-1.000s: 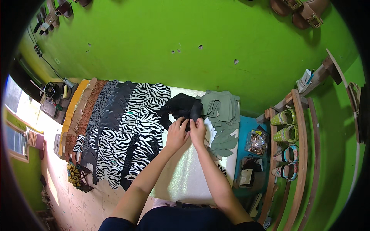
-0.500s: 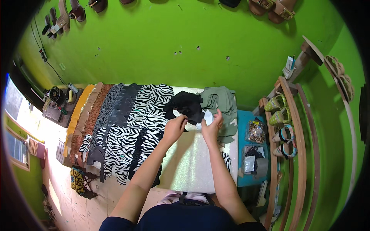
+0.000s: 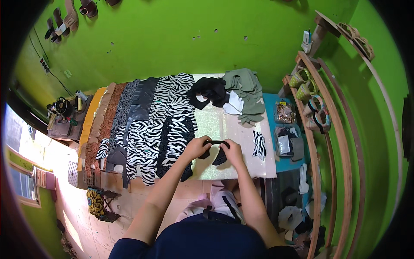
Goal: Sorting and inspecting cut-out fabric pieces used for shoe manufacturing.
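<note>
Head view: both hands [image 3: 197,148] [image 3: 233,153], slightly apart, pinch a black piece [image 3: 217,142] spanning between them.

Near the middle of the frame, the left hand [image 3: 197,147] and right hand [image 3: 233,153] cover both ends of a black piece [image 3: 220,158], hiding its full outline. At upper left, a shoe [image 3: 88,7] is cut off by the top edge. At right, small items [image 3: 284,112] in a clear box are too tiny to identify. The navy shirt [image 3: 209,237] runs out of the lower edge.
</note>
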Motion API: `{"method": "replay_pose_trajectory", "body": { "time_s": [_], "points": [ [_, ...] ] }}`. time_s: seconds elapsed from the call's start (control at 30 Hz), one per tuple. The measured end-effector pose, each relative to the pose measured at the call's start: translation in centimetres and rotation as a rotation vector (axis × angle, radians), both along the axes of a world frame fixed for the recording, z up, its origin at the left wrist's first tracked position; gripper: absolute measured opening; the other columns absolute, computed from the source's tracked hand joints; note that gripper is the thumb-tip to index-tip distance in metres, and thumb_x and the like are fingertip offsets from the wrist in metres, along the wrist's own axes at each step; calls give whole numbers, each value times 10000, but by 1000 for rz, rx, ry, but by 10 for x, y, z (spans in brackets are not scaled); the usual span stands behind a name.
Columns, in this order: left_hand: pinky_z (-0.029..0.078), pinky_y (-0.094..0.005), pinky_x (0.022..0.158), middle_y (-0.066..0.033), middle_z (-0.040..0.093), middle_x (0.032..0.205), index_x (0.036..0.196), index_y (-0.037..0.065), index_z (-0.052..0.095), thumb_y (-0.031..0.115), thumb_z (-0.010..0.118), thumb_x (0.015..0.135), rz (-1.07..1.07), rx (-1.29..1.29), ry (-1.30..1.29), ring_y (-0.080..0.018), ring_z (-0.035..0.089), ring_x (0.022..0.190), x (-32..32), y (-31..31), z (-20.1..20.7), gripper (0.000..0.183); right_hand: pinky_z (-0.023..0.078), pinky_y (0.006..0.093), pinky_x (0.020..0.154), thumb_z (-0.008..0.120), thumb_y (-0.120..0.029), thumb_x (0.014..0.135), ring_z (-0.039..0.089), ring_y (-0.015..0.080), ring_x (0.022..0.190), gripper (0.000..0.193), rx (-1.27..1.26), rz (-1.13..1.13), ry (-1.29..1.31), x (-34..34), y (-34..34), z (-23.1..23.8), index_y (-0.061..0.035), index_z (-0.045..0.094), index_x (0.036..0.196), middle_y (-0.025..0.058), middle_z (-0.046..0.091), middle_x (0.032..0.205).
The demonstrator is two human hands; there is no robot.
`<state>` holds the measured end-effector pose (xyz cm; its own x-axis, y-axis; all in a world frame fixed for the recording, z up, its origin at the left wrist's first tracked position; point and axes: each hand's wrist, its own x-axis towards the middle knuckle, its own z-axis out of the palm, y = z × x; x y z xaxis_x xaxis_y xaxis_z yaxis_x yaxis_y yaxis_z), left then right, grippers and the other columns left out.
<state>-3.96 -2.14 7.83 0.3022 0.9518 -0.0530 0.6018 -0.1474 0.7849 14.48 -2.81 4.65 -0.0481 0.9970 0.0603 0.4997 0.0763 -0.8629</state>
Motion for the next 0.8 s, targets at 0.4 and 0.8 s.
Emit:
{"method": "replay_pose_trajectory", "body": {
  "time_s": [0.4, 0.8],
  "points": [
    [442, -400, 803, -179, 582, 955, 1041, 37, 554, 167, 565, 789, 302, 209, 136, -335, 554, 889, 45, 2, -57, 284, 453, 363, 783, 633, -153, 762, 585, 306, 908, 389, -65, -206, -185, 51, 9, -26, -46, 495, 1110, 177, 603, 965],
    [404, -418, 848, -147, 529, 1038, 1032, 77, 567, 173, 565, 763, 162, 163, 195, -318, 503, 980, 128, 13, -69, 285, 367, 395, 867, 621, -107, 694, 442, 307, 998, 373, -51, -383, -723, 118, 16, -43, -31, 492, 1035, 142, 472, 1004]
  ]
}}
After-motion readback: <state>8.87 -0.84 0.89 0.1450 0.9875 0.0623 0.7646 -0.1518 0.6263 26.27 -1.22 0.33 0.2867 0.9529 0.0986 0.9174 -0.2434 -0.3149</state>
